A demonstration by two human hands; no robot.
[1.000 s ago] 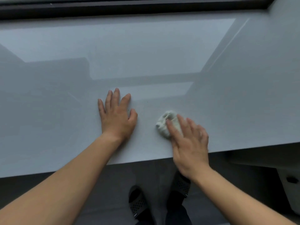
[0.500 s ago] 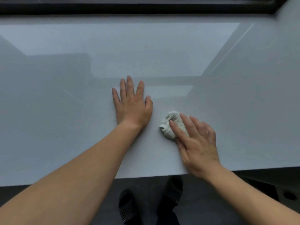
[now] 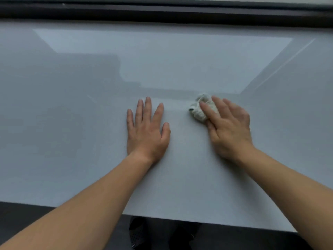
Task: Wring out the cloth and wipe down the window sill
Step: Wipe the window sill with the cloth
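Note:
A small white bunched-up cloth lies on the wide pale grey window sill. My right hand presses down on the cloth with straight fingers, covering its right part. My left hand rests flat on the sill with fingers spread, a short way left of the cloth and not touching it.
A dark window frame runs along the far edge of the sill. The sill's near edge drops to a dark floor, where a pair of black perforated slippers shows below.
My right hand has slid the cloth farther from me across the sill, away from the near edge. My left hand has stayed flat and shifted forward and right as I leaned in.

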